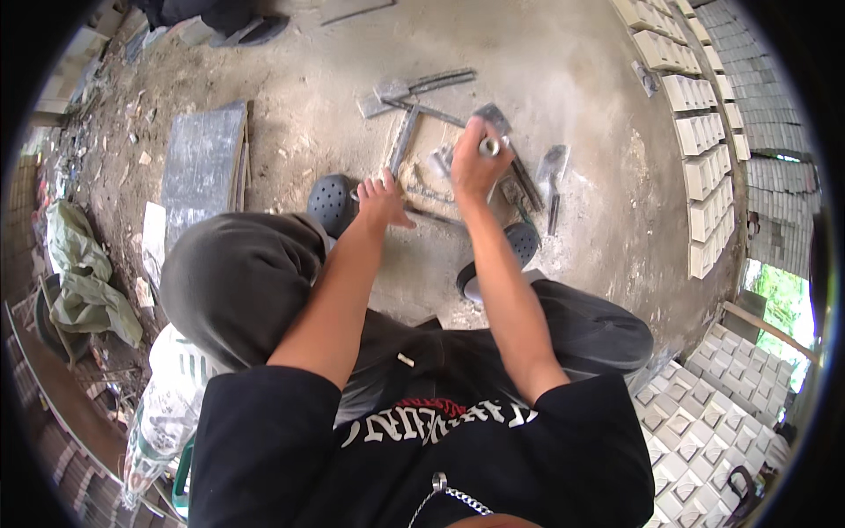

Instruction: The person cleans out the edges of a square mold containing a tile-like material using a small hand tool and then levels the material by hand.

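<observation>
My left hand (385,204) rests with spread fingers at the near left corner of a metal frame mould (402,143) on the ground. My right hand (478,165), slightly blurred, is closed around a tool with a round handle end (488,147), over the mould's right side. The tool's lower part is hidden, so its kind is unclear. Just beyond that hand shows a flat dark plate or blade (495,116). Pale, sandy material (429,180) lies inside the mould. To the right, a trowel-like tool (553,167) lies on the ground.
Loose metal bars (443,81) lie beyond the mould. My dark clogs (332,204) flank it. Dark boards (204,158) lie at left, near a crumpled green sack (77,255). Rows of pale moulded blocks (704,167) line the right side, with stacked patterned blocks (704,422) nearer me.
</observation>
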Action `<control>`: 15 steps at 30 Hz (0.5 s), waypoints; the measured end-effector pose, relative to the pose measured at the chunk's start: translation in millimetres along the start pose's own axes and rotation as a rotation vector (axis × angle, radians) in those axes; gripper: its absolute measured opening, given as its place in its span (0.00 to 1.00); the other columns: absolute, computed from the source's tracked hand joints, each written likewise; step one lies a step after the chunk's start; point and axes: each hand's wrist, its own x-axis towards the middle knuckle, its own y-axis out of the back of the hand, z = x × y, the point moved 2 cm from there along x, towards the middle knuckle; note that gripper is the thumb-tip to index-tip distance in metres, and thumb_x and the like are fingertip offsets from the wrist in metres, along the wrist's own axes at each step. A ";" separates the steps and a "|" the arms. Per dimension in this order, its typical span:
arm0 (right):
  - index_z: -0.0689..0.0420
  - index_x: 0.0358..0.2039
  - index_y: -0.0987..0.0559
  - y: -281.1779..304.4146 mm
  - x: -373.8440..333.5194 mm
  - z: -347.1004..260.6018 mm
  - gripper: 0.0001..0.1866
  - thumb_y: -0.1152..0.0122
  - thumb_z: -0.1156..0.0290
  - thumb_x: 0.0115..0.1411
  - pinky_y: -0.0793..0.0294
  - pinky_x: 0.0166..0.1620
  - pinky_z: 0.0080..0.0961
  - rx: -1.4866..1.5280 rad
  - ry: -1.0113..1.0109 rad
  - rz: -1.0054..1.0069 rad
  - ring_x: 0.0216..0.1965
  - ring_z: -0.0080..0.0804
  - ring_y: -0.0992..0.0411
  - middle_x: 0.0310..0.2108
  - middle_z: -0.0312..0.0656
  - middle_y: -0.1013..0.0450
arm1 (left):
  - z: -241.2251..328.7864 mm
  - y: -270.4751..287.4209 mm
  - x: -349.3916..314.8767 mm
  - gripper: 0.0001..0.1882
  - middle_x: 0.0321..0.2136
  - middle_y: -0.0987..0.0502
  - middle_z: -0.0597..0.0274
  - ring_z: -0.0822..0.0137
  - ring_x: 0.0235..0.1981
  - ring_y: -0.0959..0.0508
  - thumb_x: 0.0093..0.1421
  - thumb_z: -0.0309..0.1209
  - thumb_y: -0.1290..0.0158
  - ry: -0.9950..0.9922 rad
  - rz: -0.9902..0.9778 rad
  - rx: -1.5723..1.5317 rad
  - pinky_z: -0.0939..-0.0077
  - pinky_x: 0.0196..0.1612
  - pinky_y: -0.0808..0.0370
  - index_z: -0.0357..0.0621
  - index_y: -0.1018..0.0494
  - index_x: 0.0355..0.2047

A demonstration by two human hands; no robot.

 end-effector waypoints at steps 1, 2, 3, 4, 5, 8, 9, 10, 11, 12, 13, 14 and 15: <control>0.58 0.13 0.33 -2.7 -4.7 3.1 0.19 0.48 0.71 0.62 0.44 0.18 0.19 -0.040 0.008 0.022 0.14 0.14 0.39 0.12 0.29 0.36 | -0.4 1.5 -1.5 0.78 0.66 0.51 0.35 0.40 0.69 0.54 0.34 0.61 0.32 0.004 -0.023 0.005 0.48 0.69 0.59 0.33 0.72 0.68; 0.64 0.15 0.33 -3.5 -8.2 15.1 0.19 0.47 0.70 0.61 0.46 0.20 0.24 0.028 -0.073 0.050 0.17 0.15 0.44 0.11 0.30 0.41 | 4.7 2.9 -3.8 0.77 0.66 0.51 0.35 0.40 0.69 0.55 0.35 0.63 0.34 -0.011 0.001 0.008 0.47 0.69 0.59 0.32 0.70 0.68; 0.64 0.15 0.33 1.7 -7.3 23.9 0.19 0.47 0.69 0.61 0.46 0.20 0.25 -0.039 -0.051 0.024 0.17 0.15 0.44 0.11 0.31 0.40 | 10.0 4.7 -5.7 0.76 0.66 0.51 0.35 0.40 0.69 0.55 0.36 0.66 0.35 -0.026 0.024 0.012 0.47 0.69 0.59 0.30 0.69 0.67; 0.63 0.15 0.32 0.7 -8.7 26.7 0.19 0.46 0.69 0.61 0.45 0.20 0.25 -0.098 -0.032 -0.011 0.16 0.16 0.44 0.11 0.31 0.39 | 9.1 4.7 -6.4 0.76 0.66 0.51 0.35 0.40 0.69 0.55 0.36 0.68 0.37 -0.030 0.050 0.014 0.47 0.68 0.59 0.29 0.68 0.67; 0.63 0.15 0.32 0.3 -8.2 29.2 0.19 0.46 0.68 0.61 0.45 0.20 0.25 -0.158 -0.010 -0.045 0.16 0.16 0.44 0.11 0.31 0.38 | 9.6 -1.8 -5.1 0.75 0.66 0.52 0.35 0.41 0.69 0.55 0.37 0.70 0.40 -0.044 0.239 -0.036 0.47 0.68 0.59 0.28 0.66 0.67; 0.62 0.14 0.32 11.6 0.2 22.2 0.20 0.45 0.67 0.61 0.43 0.21 0.25 -0.018 -0.093 -0.203 0.15 0.18 0.42 0.10 0.33 0.37 | 16.6 -23.4 -22.0 0.69 0.67 0.59 0.34 0.43 0.70 0.63 0.47 0.76 0.54 -0.092 0.617 -0.143 0.47 0.69 0.62 0.24 0.65 0.66; 0.62 0.14 0.31 17.9 5.6 12.1 0.20 0.45 0.66 0.61 0.43 0.21 0.24 0.009 -0.105 -0.264 0.15 0.18 0.42 0.10 0.33 0.37 | 20.2 -20.3 -20.1 0.68 0.67 0.58 0.35 0.44 0.70 0.61 0.47 0.75 0.53 -0.152 0.727 -0.106 0.48 0.69 0.61 0.25 0.62 0.66; 0.58 0.12 0.31 27.2 12.3 9.6 0.22 0.46 0.68 0.63 0.40 0.21 0.22 0.041 -0.072 -0.293 0.14 0.20 0.38 0.11 0.34 0.35 | 24.1 -18.4 -22.7 0.68 0.67 0.57 0.36 0.45 0.70 0.59 0.46 0.74 0.51 -0.215 0.826 -0.073 0.49 0.69 0.60 0.25 0.60 0.66; 0.58 0.12 0.31 35.2 14.2 9.4 0.21 0.46 0.68 0.63 0.39 0.22 0.22 0.105 -0.108 -0.241 0.14 0.20 0.38 0.11 0.34 0.34 | 28.9 -16.9 -25.4 0.67 0.67 0.55 0.37 0.46 0.70 0.57 0.45 0.73 0.50 -0.280 0.925 -0.041 0.49 0.69 0.59 0.26 0.57 0.66; 0.58 0.12 0.31 42.5 14.5 9.5 0.21 0.46 0.68 0.63 0.39 0.22 0.22 0.169 -0.143 -0.187 0.14 0.21 0.37 0.11 0.35 0.34 | 33.6 -16.1 -24.6 0.65 0.68 0.55 0.40 0.48 0.71 0.58 0.47 0.72 0.50 -0.322 0.881 0.019 0.53 0.70 0.60 0.27 0.57 0.66; 0.58 0.12 0.31 44.1 16.2 4.4 0.21 0.46 0.68 0.63 0.39 0.22 0.22 0.243 -0.170 -0.134 0.14 0.21 0.37 0.11 0.35 0.34 | 35.4 -12.1 -23.3 0.65 0.68 0.56 0.40 0.48 0.71 0.58 0.47 0.72 0.50 -0.378 0.861 0.039 0.54 0.70 0.60 0.27 0.57 0.66; 0.58 0.13 0.31 48.9 13.8 -3.6 0.20 0.46 0.69 0.62 0.38 0.22 0.22 0.224 -0.238 -0.067 0.14 0.23 0.37 0.11 0.37 0.34 | 37.9 -8.9 -22.5 0.65 0.68 0.56 0.41 0.48 0.71 0.58 0.47 0.72 0.50 -0.434 0.840 0.058 0.55 0.70 0.61 0.27 0.57 0.66; 0.58 0.13 0.31 56.9 15.6 -8.2 0.19 0.45 0.69 0.62 0.38 0.22 0.22 0.236 -0.193 -0.020 0.14 0.23 0.37 0.11 0.37 0.34 | 42.8 -6.3 -21.5 0.65 0.68 0.56 0.41 0.49 0.71 0.59 0.47 0.71 0.50 -0.489 0.818 0.076 0.55 0.70 0.61 0.28 0.57 0.67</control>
